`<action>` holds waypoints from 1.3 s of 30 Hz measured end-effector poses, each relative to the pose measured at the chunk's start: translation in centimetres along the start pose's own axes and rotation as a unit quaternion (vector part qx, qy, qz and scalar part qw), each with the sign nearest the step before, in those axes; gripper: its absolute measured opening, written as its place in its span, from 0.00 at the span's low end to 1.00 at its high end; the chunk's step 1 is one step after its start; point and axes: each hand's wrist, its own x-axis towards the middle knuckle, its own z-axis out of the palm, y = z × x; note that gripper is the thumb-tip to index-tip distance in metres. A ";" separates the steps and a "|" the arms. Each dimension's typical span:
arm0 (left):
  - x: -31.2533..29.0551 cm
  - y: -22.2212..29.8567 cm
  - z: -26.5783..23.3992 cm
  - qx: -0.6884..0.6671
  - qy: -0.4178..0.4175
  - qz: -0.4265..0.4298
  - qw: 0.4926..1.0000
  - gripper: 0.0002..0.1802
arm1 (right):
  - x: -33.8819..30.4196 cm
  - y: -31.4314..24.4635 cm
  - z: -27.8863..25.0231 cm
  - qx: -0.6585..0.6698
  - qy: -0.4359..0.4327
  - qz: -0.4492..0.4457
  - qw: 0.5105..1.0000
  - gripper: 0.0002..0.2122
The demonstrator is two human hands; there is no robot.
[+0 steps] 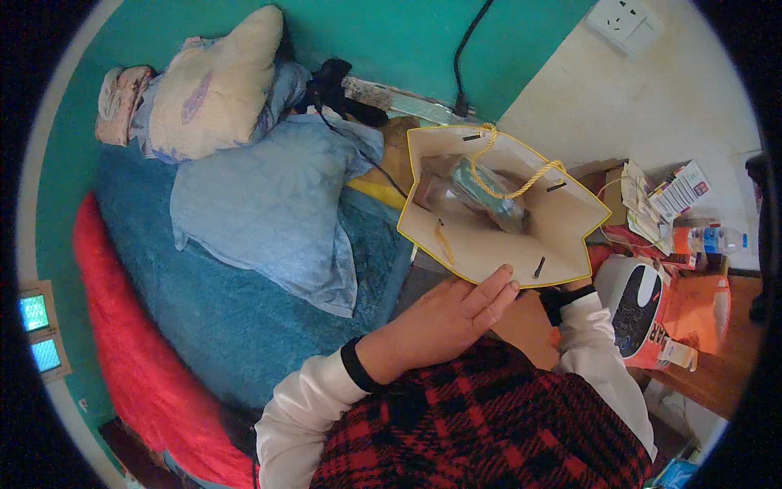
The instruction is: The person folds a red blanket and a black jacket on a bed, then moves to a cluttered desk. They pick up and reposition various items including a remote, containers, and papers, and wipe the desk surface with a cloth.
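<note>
Just ahead of the person's bare left hand (456,319) I see the yellow-edged pale paper bag (562,220) with a clear plastic packet (493,196) inside, the light-blue cloth pillow (269,196) on the fuzzy teal blanket (244,326) leftward of that hand, and rightward the rounded white-and-black box (635,310), the clear plastic bottle (721,240) beyond it.

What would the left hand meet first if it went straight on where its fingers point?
Probably the near wall of the yellow-edged bag; the left hand overlaps its rim in view, though depth is unclear.
</note>
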 end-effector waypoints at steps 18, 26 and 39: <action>-0.8 0.8 -0.1 -0.018 -0.080 -0.036 0.996 0.24 | -2.8 -0.3 1.1 -0.003 0.037 0.034 0.999 0.30; -0.3 1.2 0.5 0.011 -0.066 -0.033 0.997 0.23 | -3.4 1.3 1.6 0.016 0.044 0.047 0.998 0.27; 0.4 1.2 1.3 0.063 -0.017 -0.035 0.997 0.27 | -0.2 -9.7 -11.3 0.290 0.152 -0.032 0.944 0.21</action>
